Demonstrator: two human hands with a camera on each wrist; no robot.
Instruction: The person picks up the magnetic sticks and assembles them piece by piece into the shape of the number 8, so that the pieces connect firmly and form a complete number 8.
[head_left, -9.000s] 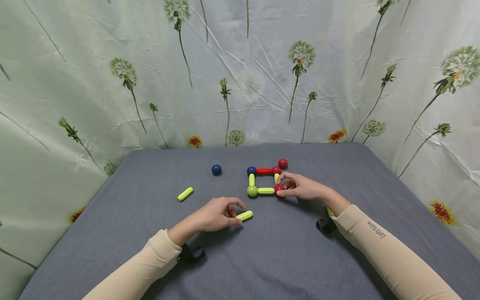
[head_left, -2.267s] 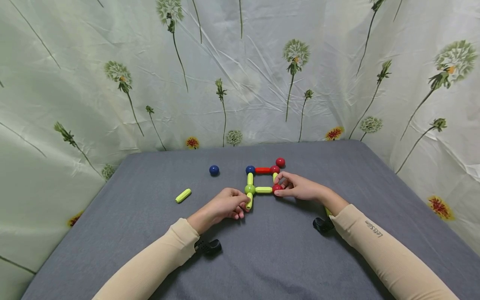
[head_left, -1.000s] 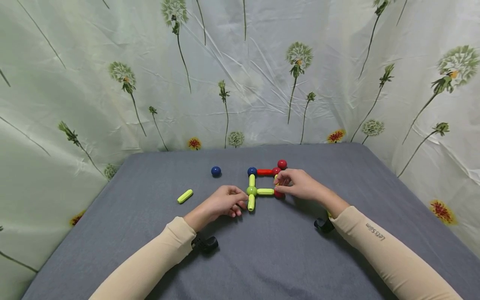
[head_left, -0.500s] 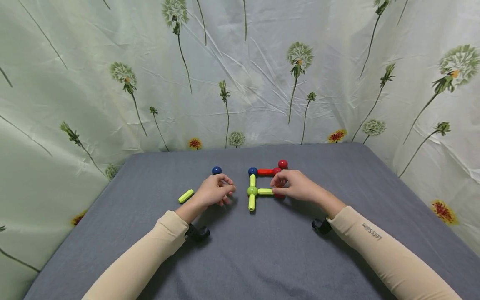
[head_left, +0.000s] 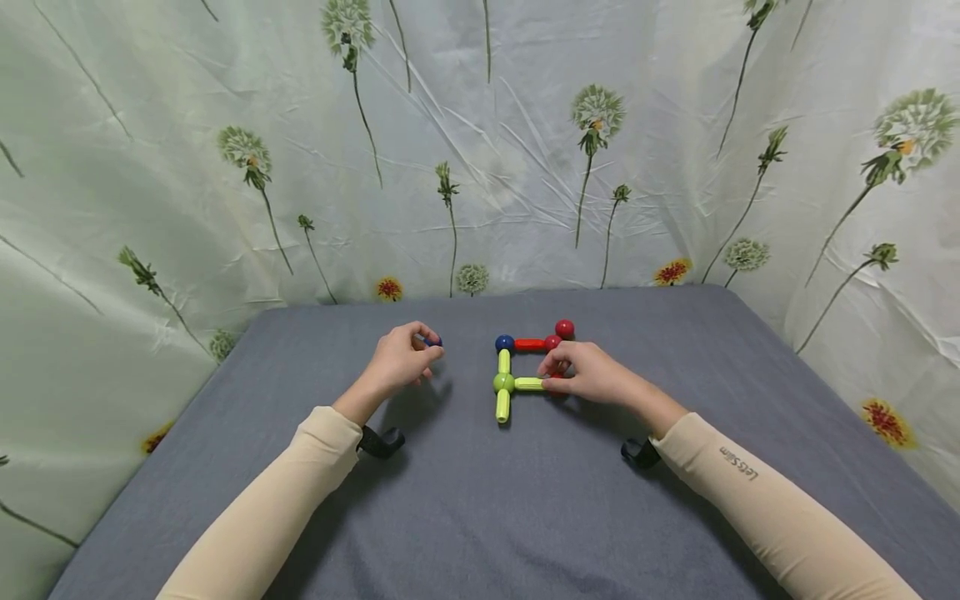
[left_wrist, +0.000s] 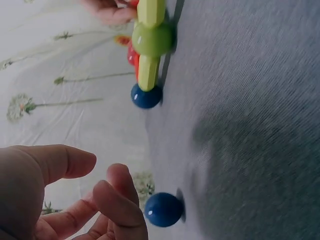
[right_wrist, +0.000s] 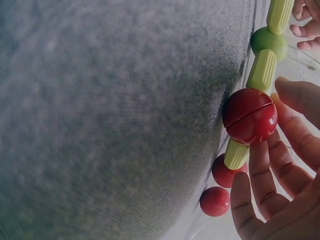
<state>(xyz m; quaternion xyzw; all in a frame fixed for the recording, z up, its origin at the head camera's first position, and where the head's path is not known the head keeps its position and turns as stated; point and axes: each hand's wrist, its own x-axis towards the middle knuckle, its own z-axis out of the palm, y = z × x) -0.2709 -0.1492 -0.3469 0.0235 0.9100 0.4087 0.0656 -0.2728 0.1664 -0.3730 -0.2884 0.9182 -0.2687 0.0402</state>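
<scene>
My left hand (head_left: 396, 358) reaches over the loose blue ball (head_left: 436, 342), fingers bent loosely. In the left wrist view thumb and forefinger are apart, and the blue ball lies on the cloth just past the fingertips. My right hand (head_left: 588, 372) is at the near right corner of a square of rods and balls. Its fingertips are right at the red corner ball (right_wrist: 250, 116), with the thumb apart from the fingers. The green ball (head_left: 504, 382) joins several yellow-green rods, one of them (head_left: 502, 407) pointing toward me. The square's right side is mostly hidden by my right hand.
At the back of the square, a red rod (head_left: 529, 344) links a blue ball (head_left: 505, 343) and a red ball (head_left: 552, 342). Another red ball (head_left: 565, 329) sits just beyond. Grey cloth (head_left: 480, 517) covers the table; a flowered curtain (head_left: 300, 167) hangs behind.
My left hand has picked up the near rod, set it against the green ball, let go and moved left to the blue ball. My right hand has loosened on the red corner ball.
</scene>
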